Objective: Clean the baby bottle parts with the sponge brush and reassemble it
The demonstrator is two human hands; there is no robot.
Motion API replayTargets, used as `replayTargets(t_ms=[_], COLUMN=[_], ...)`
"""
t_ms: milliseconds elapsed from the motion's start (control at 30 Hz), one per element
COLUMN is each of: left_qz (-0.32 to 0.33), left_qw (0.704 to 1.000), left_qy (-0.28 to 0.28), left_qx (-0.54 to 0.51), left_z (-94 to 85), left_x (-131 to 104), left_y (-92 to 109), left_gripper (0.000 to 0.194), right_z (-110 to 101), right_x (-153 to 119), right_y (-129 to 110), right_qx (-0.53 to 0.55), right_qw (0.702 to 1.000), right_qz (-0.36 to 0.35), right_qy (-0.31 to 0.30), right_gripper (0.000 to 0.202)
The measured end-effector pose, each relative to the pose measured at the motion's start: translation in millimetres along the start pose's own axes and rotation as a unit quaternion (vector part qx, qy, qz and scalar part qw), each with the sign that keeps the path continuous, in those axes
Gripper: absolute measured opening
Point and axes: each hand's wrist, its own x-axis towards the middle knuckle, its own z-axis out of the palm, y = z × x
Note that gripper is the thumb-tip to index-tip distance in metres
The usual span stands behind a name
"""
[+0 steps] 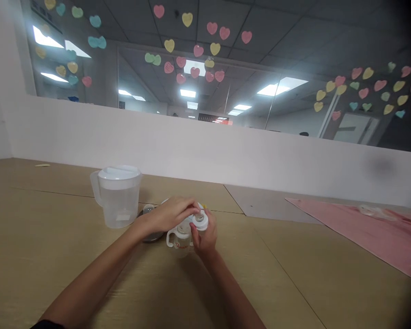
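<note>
Over the table my right hand grips a white ring collar with a small clear tip, apparently a baby bottle's teat, in its middle. My left hand reaches across from the left, its fingertips pinched on that clear teat. Just below the hands stands a clear baby bottle with white side handles and red print. Part of its right side is hidden behind my right hand. Behind my left wrist are a dark round dish and a small clear domed piece, both partly covered.
A lidded translucent pitcher holding clear liquid stands at left. Something white and round, partly hidden, lies behind my hands. A pink cloth with a clear plastic bag covers the right side. A low white wall and window border the table.
</note>
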Motion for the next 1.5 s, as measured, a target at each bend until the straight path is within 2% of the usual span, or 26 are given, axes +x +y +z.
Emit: replayTargets(t_ms=[167,267,333,400,533,633,733,800,900,967,1000,1100,1200,1300,1500], left_qz=[-0.024,-0.039,-0.033,-0.034,-0.032,-0.015,-0.033,-0.037,-0.052,-0.094,-0.105,-0.060,-0.078,-0.101,-0.102], left_qw=[0.988,0.985,0.995,0.999,0.962,0.944,0.967,0.989,0.996,0.984,0.980,0.984,0.976,0.975,0.977], left_qy=[-0.007,-0.013,-0.004,-0.001,-0.029,-0.039,-0.021,0.005,0.063,0.124,0.147,0.165,0.202,0.195,0.186], left_qx=[-0.154,-0.165,-0.098,0.021,0.271,0.329,0.254,0.143,-0.028,-0.083,-0.087,-0.015,0.029,0.024,0.026], left_z=[4.3,9.1,10.8,12.3,15.0,13.9,11.6,14.7,34.5,57.1,69.5,102.3,121.1,129.1,128.9], left_x=[7,10,11,10,1,-2,3,4,-6,-21,-30,-51,-57,-54,-53], left_y=[-24,-29,-25,-14,12,21,12,-5,-38,-59,-68,-84,-88,-87,-86], left_gripper=[0.026,0.026,0.027,0.027,0.018,0.017,0.027,0.033,0.043,0.048,0.052,0.071,0.075,0.070,0.062], right_z=[0,0,0,1,3,3,2,1,3,6,8,13,16,15,13], right_x=[2,3,4,4,3,2,3,5,5,0,-3,-13,-19,-19,-17], right_y=[-4,-1,2,5,9,10,10,8,0,-6,-8,-13,-14,-14,-8], right_qx=[-0.012,-0.019,-0.017,-0.012,-0.014,-0.014,0.000,0.016,0.060,0.103,0.121,0.125,0.099,0.079,0.092], right_qw=[1.000,1.000,1.000,0.999,0.999,0.999,0.998,0.993,0.970,0.957,0.956,0.965,0.975,0.977,0.965], right_qz=[0.008,0.015,0.021,0.029,0.038,0.033,0.054,0.113,0.235,0.271,0.267,0.231,0.190,0.165,0.195], right_qy=[0.007,0.006,0.000,-0.007,-0.014,-0.015,-0.017,-0.007,0.026,0.029,0.019,-0.018,-0.067,-0.110,-0.149], right_gripper=[0.054,0.053,0.052,0.051,0.051,0.051,0.047,0.043,0.039,0.036,0.035,0.036,0.036,0.032,0.031])
